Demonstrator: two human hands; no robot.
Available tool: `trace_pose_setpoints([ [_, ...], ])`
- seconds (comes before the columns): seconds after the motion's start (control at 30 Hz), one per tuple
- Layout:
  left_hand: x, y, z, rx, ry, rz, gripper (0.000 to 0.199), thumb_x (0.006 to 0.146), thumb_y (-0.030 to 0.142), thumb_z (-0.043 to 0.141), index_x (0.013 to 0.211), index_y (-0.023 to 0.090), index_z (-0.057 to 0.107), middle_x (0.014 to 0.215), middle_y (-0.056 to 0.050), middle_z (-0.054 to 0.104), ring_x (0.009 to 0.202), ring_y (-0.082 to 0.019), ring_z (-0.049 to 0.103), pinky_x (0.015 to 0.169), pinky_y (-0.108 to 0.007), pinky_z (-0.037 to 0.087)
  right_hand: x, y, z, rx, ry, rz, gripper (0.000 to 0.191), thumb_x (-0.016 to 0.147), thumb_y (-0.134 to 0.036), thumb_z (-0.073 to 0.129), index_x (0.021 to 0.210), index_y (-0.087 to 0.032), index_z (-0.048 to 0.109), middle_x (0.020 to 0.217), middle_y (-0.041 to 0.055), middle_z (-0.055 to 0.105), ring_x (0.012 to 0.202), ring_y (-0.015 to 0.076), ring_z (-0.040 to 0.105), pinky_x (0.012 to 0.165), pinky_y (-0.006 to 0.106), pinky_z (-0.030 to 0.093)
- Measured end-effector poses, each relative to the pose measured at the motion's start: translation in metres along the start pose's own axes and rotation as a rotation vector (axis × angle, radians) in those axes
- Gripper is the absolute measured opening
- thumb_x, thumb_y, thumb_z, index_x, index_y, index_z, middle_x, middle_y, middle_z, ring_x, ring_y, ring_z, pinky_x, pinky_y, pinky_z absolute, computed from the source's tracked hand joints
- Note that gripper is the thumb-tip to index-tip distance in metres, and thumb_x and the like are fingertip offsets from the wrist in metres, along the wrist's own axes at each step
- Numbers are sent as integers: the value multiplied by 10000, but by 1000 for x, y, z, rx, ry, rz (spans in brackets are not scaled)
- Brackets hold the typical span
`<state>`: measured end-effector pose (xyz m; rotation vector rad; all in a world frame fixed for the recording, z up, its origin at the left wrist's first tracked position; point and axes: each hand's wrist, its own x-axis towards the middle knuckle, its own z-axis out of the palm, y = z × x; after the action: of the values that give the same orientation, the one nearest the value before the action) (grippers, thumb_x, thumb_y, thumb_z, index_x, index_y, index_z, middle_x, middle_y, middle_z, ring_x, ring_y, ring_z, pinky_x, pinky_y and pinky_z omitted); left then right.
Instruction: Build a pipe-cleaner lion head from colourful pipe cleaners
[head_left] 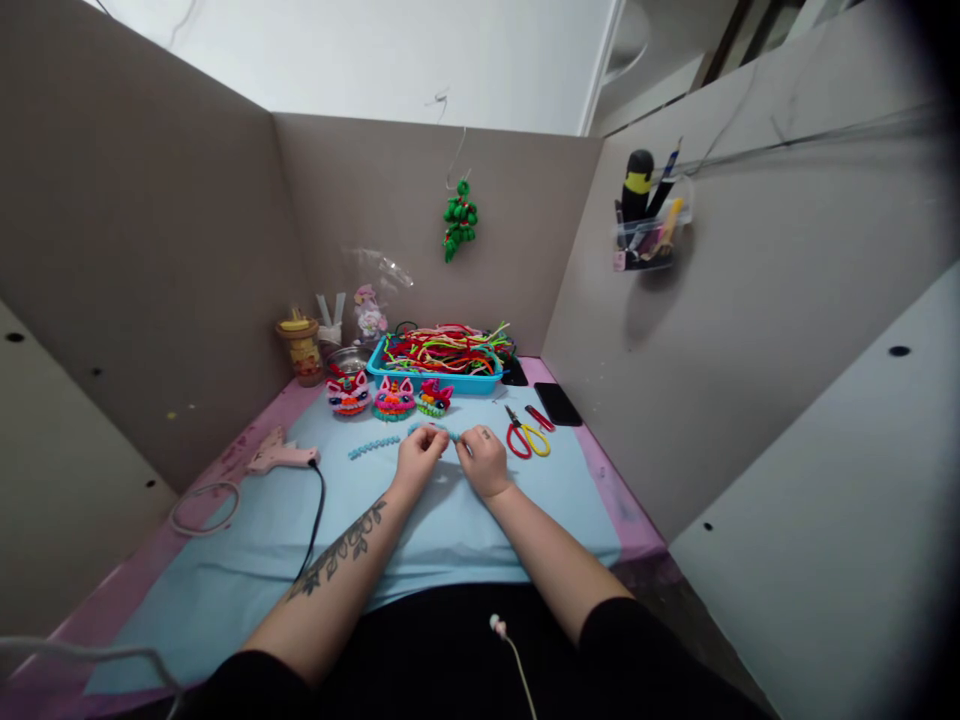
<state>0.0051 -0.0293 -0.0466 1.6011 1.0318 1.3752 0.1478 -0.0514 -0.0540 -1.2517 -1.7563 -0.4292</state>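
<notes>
My left hand (421,455) and my right hand (484,458) meet over the middle of the table, fingertips pinched close together. Between them shows a short bit of light-blue fuzzy stem (454,437), like a pipe cleaner; most of it is hidden by the fingers. A light-blue twisted strip (373,447) lies on the cloth left of my left hand. Whether it joins the piece in my fingers I cannot tell. Just behind my hands stand three colourful fuzzy animal heads (394,398) in a row. Scissors (527,438) with red and yellow handles lie right of my right hand.
A blue tray (435,382) heaped with coloured pipe cleaners stands at the back. A pink glue gun (281,453) with its cord lies left. On the right are a red tool (540,418) and a black phone (557,404). Grey partitions (442,160) enclose the table.
</notes>
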Motion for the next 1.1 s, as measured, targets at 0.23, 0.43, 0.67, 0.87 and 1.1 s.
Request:
trace_pose_setpoints([
  [0.23, 1, -2, 1, -62, 14, 4, 303, 801, 445, 563, 703, 160, 592, 614, -6, 581, 590, -133, 537, 584, -253, 425, -2, 1, 3, 181, -15, 40, 126, 830, -215, 533, 950, -182, 554, 832, 66, 609, 799, 199, 555, 725, 319, 460],
  [0.43, 2, -4, 2, -112, 14, 7, 268, 799, 422, 565, 820, 158, 605, 699, -14, 600, 639, -141, 559, 616, -261, 453, 1, -2, -2, 206, -46, 22, 194, 880, -243, 482, 1040, -169, 563, 880, 88, 634, 813, 204, 572, 745, 332, 469],
  [0.67, 4, -7, 2, -99, -6, 36, 242, 813, 387, 550, 820, 153, 610, 745, -30, 612, 662, -141, 558, 627, -262, 452, 2, -1, -3, 195, -36, 6, 175, 891, -213, 463, 1001, -172, 593, 864, 79, 642, 801, 197, 558, 744, 326, 460],
  [0.87, 3, -7, 2, -155, -40, -19, 299, 791, 412, 577, 915, 142, 612, 723, -28, 620, 646, -141, 564, 627, -266, 449, 1, 0, -1, 175, -20, 17, 148, 895, -215, 457, 920, -182, 600, 817, 71, 635, 793, 200, 551, 731, 326, 452],
  [1.1, 3, -4, 2, -257, -20, -49, 343, 673, 383, 704, 902, 163, 572, 826, -45, 656, 722, -152, 611, 676, -277, 479, 1, 0, -1, 194, -18, 35, 125, 884, -211, 468, 894, -185, 590, 792, 62, 623, 779, 194, 548, 718, 317, 452],
])
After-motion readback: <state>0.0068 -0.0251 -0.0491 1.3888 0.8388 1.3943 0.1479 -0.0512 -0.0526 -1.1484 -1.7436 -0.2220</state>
